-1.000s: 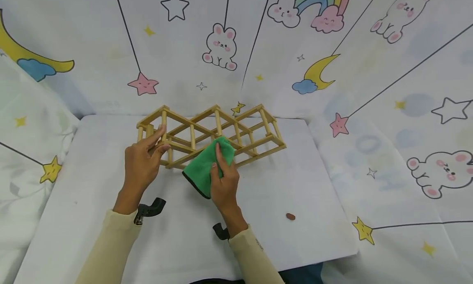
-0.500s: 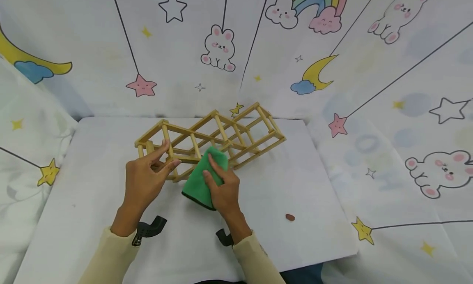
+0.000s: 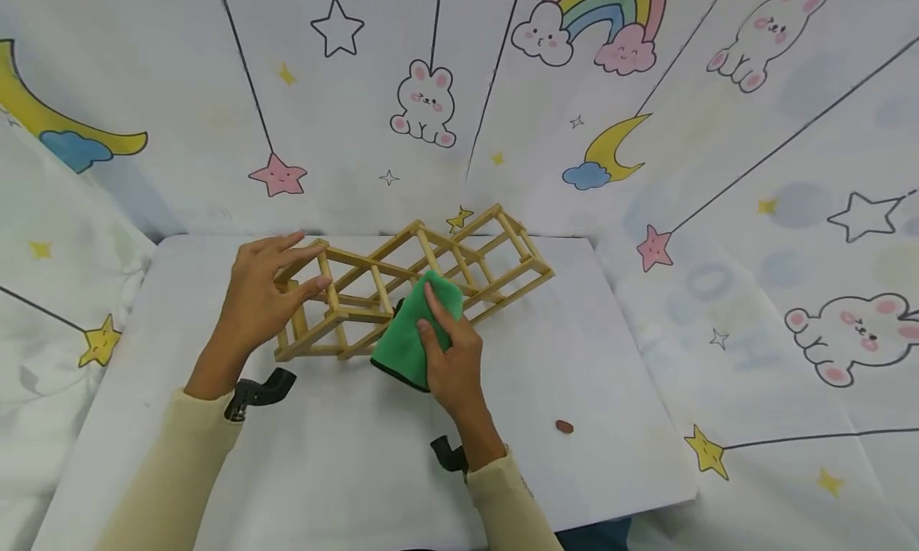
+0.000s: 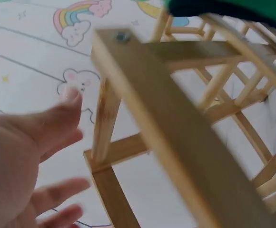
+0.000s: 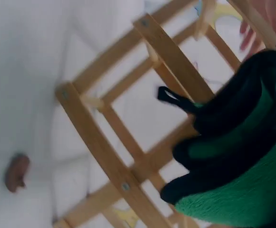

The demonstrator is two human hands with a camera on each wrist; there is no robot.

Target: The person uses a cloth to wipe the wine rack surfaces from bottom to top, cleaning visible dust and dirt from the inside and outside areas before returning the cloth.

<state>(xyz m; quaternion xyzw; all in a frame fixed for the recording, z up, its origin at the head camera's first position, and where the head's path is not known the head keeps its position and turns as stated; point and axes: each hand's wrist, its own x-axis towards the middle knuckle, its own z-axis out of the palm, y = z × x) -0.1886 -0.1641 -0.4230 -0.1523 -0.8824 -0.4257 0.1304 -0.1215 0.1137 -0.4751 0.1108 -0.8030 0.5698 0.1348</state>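
Note:
A light wooden lattice rack (image 3: 364,316) with zigzag bars and round posts stands on the white table. At its left end my left hand (image 3: 262,296) has its fingers spread around the corner. In the left wrist view that hand (image 4: 14,152) is apart from the nearest post, with nothing in its grasp. My right hand (image 3: 455,360) holds a folded green cloth (image 3: 409,336) with black edging against the front middle of the rack, index finger and thumb lying along it. The cloth (image 5: 242,190) hides the right fingers in the right wrist view; a black loop (image 5: 173,97) hangs from it.
A small reddish-brown object (image 3: 565,427) lies on the white table (image 3: 610,375), to the right of my right hand. A white backdrop (image 3: 337,120) printed with rabbits, stars and moons rises behind the rack and along both sides.
My left hand has moved up and left, letting go of the rack's post. The rack's left end has come nearer. My right hand with the cloth moved nearer, then slightly away and right.

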